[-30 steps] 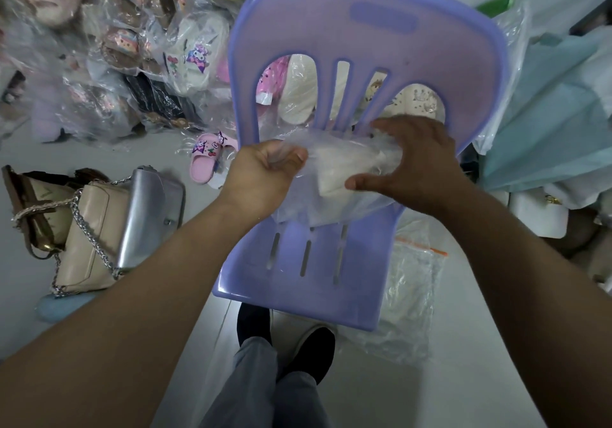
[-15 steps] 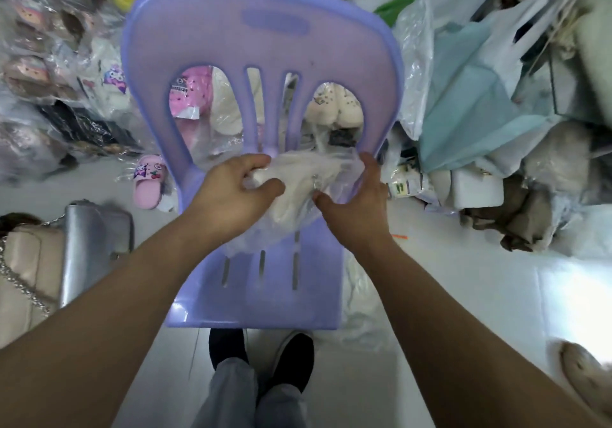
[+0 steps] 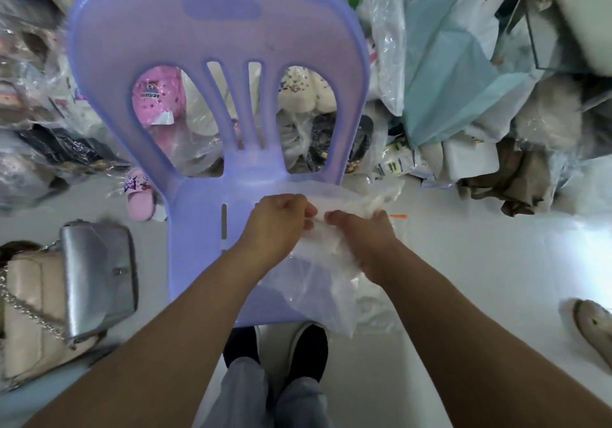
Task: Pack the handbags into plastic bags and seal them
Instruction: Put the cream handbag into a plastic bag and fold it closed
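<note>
Far left, beige handbag (image 3: 26, 311) and silver handbag (image 3: 99, 278) lay on the floor (image 3: 463, 262). Over the purple chair (image 3: 215, 63) seat I had left hand (image 3: 278, 225) fingers curled, pinching the top of the plastic bag (image 3: 318, 281); right hand (image 3: 367, 242) pinched beside it. Contents pale, blurred.

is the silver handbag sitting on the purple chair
No, the silver handbag sits left of the purple chair, off its seat, beside a beige handbag.
</note>
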Demonstrator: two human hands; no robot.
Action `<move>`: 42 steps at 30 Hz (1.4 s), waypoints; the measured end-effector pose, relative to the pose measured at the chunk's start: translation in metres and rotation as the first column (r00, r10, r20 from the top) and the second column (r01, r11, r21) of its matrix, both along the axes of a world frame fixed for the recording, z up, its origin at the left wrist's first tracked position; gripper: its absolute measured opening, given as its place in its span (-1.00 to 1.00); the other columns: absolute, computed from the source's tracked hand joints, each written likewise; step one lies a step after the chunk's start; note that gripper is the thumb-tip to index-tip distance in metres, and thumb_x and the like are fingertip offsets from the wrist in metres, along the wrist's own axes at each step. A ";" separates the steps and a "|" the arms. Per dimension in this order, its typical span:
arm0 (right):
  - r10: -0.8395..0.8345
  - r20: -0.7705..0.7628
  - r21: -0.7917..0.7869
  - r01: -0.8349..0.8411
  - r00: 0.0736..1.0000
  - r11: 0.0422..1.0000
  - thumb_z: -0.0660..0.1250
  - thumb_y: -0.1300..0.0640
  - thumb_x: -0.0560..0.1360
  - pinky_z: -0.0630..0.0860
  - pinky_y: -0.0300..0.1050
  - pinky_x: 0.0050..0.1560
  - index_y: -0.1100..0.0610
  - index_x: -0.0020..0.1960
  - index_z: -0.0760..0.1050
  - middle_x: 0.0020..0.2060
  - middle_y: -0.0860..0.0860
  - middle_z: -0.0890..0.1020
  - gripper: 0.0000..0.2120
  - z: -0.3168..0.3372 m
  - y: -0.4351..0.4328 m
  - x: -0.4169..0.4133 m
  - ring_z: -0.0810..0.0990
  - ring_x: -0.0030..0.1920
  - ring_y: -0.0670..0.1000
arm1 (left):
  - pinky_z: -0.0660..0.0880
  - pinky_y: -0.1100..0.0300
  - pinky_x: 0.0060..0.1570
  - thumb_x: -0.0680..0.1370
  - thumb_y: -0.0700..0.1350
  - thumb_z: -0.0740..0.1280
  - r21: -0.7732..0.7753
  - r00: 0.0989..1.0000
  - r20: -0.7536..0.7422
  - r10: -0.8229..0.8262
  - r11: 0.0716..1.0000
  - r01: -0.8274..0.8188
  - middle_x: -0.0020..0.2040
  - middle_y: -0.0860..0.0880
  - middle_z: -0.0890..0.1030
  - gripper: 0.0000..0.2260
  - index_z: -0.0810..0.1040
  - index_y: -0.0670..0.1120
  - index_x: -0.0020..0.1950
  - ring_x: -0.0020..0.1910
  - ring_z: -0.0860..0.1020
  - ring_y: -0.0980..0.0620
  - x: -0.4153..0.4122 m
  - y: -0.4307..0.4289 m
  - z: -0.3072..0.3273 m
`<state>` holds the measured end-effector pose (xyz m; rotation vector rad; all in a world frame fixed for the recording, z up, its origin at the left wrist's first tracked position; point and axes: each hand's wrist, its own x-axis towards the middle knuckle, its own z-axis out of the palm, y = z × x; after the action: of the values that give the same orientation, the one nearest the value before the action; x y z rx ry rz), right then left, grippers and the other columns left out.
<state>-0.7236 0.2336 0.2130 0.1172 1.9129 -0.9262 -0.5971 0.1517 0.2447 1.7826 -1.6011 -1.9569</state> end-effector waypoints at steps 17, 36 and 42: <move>0.005 -0.073 -0.494 -0.040 0.997 0.868 0.54 0.23 0.38 0.65 0.07 0.07 0.21 0.26 0.57 0.05 0.14 0.74 -0.54 0.314 0.051 -0.047 0.72 0.10 0.20 | 0.43 0.14 -0.11 0.49 0.35 0.30 -0.258 0.981 -0.133 0.143 0.951 -0.173 0.04 0.11 0.61 -0.60 0.54 0.10 0.13 -0.01 0.57 0.08 0.018 -0.010 0.262; -0.492 -0.290 -0.876 -0.020 0.821 0.483 0.60 -0.11 0.30 0.66 0.10 -0.11 0.13 0.48 0.32 0.35 0.23 0.56 -0.12 0.728 0.137 -0.117 0.67 0.16 0.26 | 0.49 -0.03 0.29 0.51 0.31 0.29 -0.583 0.604 -0.717 -0.347 0.773 -0.249 0.17 0.23 0.54 -0.54 0.38 0.11 0.31 0.20 0.53 0.11 -0.124 0.010 0.688; -0.601 -0.356 -0.911 -0.123 0.716 0.394 0.53 -0.03 0.46 0.50 0.33 0.34 0.22 0.40 0.46 0.24 0.19 0.65 -0.39 0.755 0.157 -0.114 0.64 0.19 0.24 | 0.49 -0.05 0.29 0.54 0.29 0.27 -0.588 0.496 -0.758 -0.423 0.772 -0.241 0.20 0.27 0.45 -0.59 0.28 0.21 0.32 0.23 0.50 0.13 -0.132 0.029 0.715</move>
<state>-0.8372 0.3902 0.9678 -0.6827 1.6779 -2.4046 -0.7288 0.1805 0.9601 0.2673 -1.6055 -1.5485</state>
